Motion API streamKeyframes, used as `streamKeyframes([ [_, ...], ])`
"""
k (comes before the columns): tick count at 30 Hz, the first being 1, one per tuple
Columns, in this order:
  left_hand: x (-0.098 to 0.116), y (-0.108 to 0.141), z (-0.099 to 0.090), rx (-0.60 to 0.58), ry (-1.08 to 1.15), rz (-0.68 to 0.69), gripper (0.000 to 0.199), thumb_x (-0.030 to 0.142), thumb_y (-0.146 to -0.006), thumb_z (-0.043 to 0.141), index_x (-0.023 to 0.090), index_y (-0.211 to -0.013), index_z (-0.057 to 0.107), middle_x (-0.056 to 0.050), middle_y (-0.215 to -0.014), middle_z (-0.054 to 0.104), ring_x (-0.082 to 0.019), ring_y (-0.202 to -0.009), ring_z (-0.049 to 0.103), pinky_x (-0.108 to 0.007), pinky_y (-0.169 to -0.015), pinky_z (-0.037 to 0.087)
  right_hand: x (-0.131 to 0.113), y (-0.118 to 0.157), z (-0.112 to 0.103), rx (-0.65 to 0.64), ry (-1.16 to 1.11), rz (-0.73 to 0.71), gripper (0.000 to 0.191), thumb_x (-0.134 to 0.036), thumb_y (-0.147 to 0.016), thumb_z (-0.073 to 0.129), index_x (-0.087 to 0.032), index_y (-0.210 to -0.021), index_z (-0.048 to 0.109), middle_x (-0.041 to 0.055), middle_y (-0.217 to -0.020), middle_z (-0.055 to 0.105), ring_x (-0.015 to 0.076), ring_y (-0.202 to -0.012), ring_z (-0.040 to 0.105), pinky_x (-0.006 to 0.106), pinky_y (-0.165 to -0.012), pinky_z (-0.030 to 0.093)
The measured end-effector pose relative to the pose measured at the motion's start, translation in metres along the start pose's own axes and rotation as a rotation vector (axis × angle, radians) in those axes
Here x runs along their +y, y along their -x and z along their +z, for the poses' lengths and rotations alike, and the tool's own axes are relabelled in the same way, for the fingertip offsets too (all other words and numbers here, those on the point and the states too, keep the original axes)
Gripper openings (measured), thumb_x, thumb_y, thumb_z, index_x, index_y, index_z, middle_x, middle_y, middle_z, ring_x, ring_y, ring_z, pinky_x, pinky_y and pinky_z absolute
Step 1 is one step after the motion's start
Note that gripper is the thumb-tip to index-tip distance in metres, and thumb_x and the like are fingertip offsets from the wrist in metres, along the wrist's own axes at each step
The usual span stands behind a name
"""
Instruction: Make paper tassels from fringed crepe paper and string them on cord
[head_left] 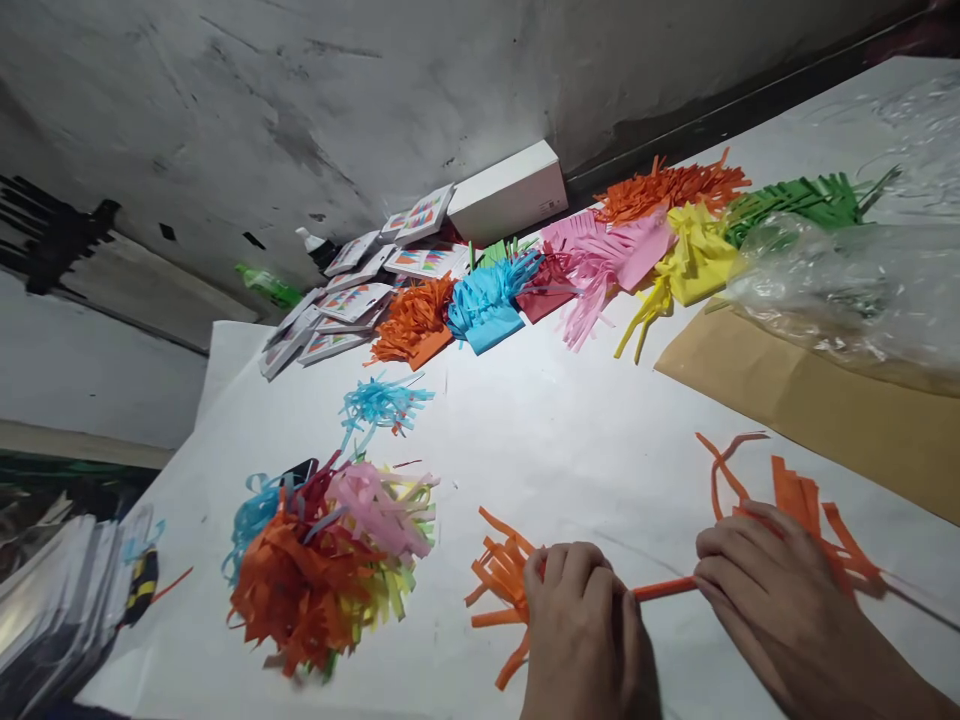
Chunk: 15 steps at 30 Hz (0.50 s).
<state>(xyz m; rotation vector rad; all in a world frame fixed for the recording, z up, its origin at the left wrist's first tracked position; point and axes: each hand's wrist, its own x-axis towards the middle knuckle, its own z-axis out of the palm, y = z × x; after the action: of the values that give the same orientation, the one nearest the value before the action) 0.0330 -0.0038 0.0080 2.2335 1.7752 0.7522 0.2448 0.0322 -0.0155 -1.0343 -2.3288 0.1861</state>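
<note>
An orange paper tassel [664,589], its middle rolled into a thin rod, lies across the white sheet at the lower right. My left hand [581,625] is closed over the rod's left part, and a fringe of cut strips spreads out beyond it. Over the right part my right hand [772,590] is closed too, with more orange strips fanning out past its fingers. Between the hands a short length of the rod shows. Left of them sits a heap of finished-looking tassels [307,590] in orange, pink, blue and yellow.
Fringed paper bundles [487,305] line the back beside packets [352,300] and a white box [510,190]. At right, clear plastic bags [847,290] rest over brown paper [810,395]. Blue strips [382,405] lie mid-left. A yellow-and-black object [141,590] is at the left edge.
</note>
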Motion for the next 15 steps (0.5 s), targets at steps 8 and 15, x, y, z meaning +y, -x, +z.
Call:
streamKeyframes([
  [8,-0.007,-0.008,-0.003,-0.021,-0.235,0.355,0.021,0.001,-0.087,0.062,0.022,-0.089,0.063,0.002,-0.084,0.066,-0.02,-0.084,0.058,-0.05,-0.108,0.027,-0.005,-0.001,0.007,0.074,-0.091,0.029,0.033,0.002,-0.09,0.037,-0.021,-0.087,0.061,0.0013,-0.087,0.062,0.0202,-0.09,0.058,0.053,-0.113,0.026],
  [15,-0.008,-0.019,-0.001,-0.175,-0.302,0.45,0.018,0.006,-0.09,0.062,0.019,-0.078,0.061,0.0,-0.079,0.065,-0.019,-0.072,0.055,-0.039,-0.08,0.041,-0.013,-0.017,0.003,-0.037,0.131,-0.222,0.024,-0.001,-0.08,0.045,-0.02,-0.077,0.061,0.0021,-0.074,0.055,0.0224,-0.072,0.049,0.059,-0.112,0.026],
])
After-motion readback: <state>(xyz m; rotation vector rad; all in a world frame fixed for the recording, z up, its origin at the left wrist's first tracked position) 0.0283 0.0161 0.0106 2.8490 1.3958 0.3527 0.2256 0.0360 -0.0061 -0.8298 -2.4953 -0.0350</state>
